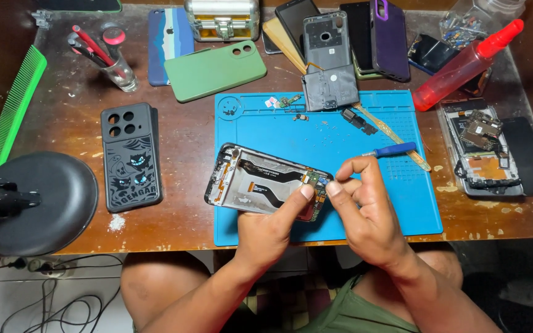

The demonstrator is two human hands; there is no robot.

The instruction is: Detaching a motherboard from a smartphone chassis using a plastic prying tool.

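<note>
An opened phone (260, 182) with its back removed lies tilted over the blue work mat (340, 132), its flex cable and a small green board exposed. My left hand (272, 225) holds it from below, thumb pressed near the small board at its lower end. My right hand (365, 203) pinches at that same board with thumb and forefinger. It also holds a blue-handled screwdriver (393, 150), which sticks out above the fingers.
A black phone case (131, 154) and a green case (215, 69) lie at left. A lamp base (44, 200) and a green comb (13, 108) sit further left. A red squeeze bottle (467, 65), a dismantled phone (482, 151) and stacked phones (340, 37) stand behind and right.
</note>
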